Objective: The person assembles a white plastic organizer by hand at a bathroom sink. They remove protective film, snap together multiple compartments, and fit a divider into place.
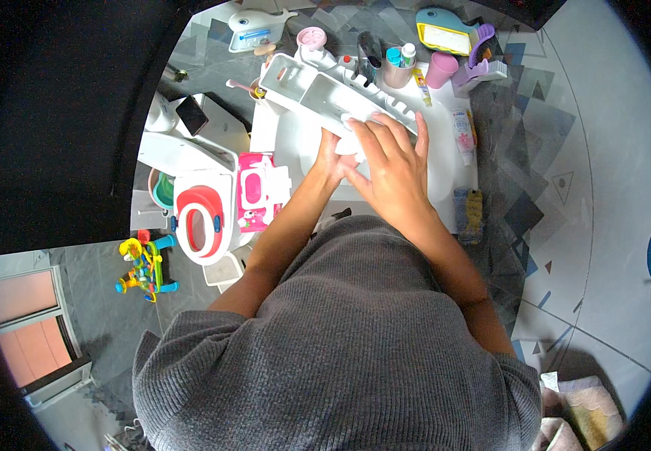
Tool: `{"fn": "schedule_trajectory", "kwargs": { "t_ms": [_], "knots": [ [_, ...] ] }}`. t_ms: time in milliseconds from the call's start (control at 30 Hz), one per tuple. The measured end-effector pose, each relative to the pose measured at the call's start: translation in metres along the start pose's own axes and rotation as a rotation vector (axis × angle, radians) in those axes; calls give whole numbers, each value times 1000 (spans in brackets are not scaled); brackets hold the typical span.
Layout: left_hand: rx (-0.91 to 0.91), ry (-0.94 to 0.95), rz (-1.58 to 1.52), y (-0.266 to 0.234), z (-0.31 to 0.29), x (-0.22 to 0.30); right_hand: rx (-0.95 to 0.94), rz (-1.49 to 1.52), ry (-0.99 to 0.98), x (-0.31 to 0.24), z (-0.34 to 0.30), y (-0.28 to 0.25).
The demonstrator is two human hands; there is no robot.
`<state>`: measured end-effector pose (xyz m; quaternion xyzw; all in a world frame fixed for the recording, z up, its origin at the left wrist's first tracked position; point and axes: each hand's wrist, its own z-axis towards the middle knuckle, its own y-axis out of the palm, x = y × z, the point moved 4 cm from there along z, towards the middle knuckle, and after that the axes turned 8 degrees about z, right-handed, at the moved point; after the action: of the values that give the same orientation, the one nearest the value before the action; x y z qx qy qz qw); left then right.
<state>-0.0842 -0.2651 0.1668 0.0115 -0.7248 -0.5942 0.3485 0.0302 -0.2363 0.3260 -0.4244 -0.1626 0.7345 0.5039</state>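
A long white plastic storage rack (333, 96) with compartments and a notched edge is held tilted above the white sink (295, 150). My left hand (333, 159) grips its near side from below, with the fingers partly hidden. My right hand (391, 159) reaches over the rack with its fingers bent and somewhat apart. Between the two hands, under my right fingers, is a crumpled white wipe (349, 144) pressed against the rack.
Behind the sink stand a pink cup (441, 70), a cup of tubes (398, 69) and a whale-shaped box (256, 31). A toothpaste tube (464, 135) lies on the right rim. To the left are a pink wipes pack (259, 192), a toilet with a red child seat (199, 222) and a colourful toy (145, 267).
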Motion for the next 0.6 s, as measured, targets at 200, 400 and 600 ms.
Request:
{"fn": "schedule_trajectory", "kwargs": {
  "t_ms": [200, 400, 600],
  "knots": [
    [-233, 16, 23, 17, -5, 0, -17, -72, -74, 21, 11, -6],
    [-304, -154, 60, -2, -16, 32, 4, -123, -255, 59, 23, -42],
    [0, -111, -301, 19, -30, 56, -85, -68, -385, 79, 26, -59]
  ]
}}
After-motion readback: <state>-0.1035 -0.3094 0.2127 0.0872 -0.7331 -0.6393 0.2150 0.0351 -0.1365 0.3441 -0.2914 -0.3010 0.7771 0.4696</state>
